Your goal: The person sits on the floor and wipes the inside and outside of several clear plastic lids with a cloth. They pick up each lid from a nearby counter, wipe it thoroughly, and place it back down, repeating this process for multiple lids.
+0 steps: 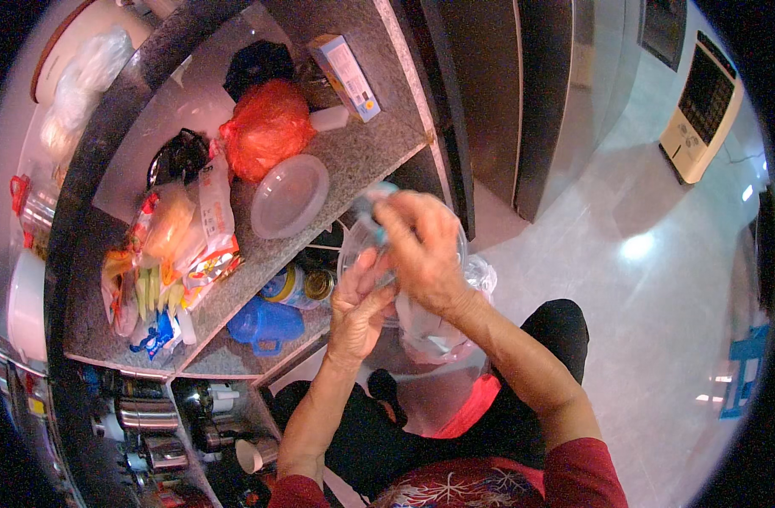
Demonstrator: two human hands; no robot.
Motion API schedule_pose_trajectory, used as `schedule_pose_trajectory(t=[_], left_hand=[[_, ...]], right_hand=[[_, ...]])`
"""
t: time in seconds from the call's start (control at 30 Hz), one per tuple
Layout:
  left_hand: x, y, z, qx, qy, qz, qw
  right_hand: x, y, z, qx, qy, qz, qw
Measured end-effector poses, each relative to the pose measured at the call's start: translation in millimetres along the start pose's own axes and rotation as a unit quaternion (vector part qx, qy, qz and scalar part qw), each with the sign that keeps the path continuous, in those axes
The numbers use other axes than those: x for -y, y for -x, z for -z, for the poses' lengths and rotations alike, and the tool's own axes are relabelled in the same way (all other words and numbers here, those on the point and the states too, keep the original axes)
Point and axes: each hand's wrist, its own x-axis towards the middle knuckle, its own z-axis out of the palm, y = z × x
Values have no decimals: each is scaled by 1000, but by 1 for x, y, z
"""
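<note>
Right hand [426, 250]'s pinching a teal thing [374, 201], can't tell if left hand [362, 313]'s gripping the clear tub [352, 247] at its 7 o'clock, loose hold could tip it

Overall light is moderate, bright over the pale floor [646, 356] toward 3 to 5 o'clock. Strong glare spot on the floor at 3 o'clock, reflecting a light source; smaller glints nearer the rim. Soft shadow beside the cream appliance [703, 114] at 2 o'clock. Warm pinkish cast over the stone shelf [203, 349] at 10 o'clock; lower cubbies [184, 440] at 8 o'clock are dim. Motion blur softens the right hand [420, 254] and smears the blue-green item [376, 200] in it. Fisheye bends straight edges; black rim, grainy noise.
</note>
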Motion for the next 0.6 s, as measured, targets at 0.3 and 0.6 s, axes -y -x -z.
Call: schedule_pose_trajectory(t=[0.3, 0.6], left_hand=[[-17, -9, 16, 71, 96, -68, 991], [-8, -3, 8, 36, 121, 16, 992]], right_hand=[[-20, 28, 0, -11, -13, -134, 991], [-15, 13, 3, -40, 16, -142, 989]])
